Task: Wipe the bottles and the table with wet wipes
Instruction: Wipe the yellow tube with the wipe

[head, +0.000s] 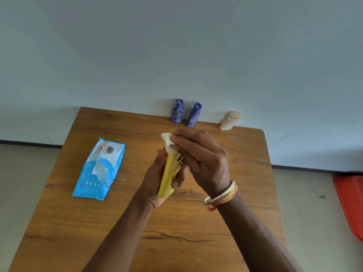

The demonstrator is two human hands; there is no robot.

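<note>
Over the middle of the wooden table (78, 222) my left hand (155, 181) grips a yellow bottle (169, 173) round its lower half, tilted with its top pointing away from me. My right hand (198, 154) holds a white wet wipe (167, 141) against the bottle's top, fingers curled over it. Two blue patterned bottles (177, 111) (194, 115) stand side by side at the table's far edge. A cream bottle (229, 120) stands to their right. A blue wet-wipe pack (100, 169) lies flat on the left of the table, a wipe poking from its opening.
The table stands against a pale wall (176, 46). A red object (349, 203) lies on the floor at the right edge of view. Bangles and a thread circle my right wrist (221, 194).
</note>
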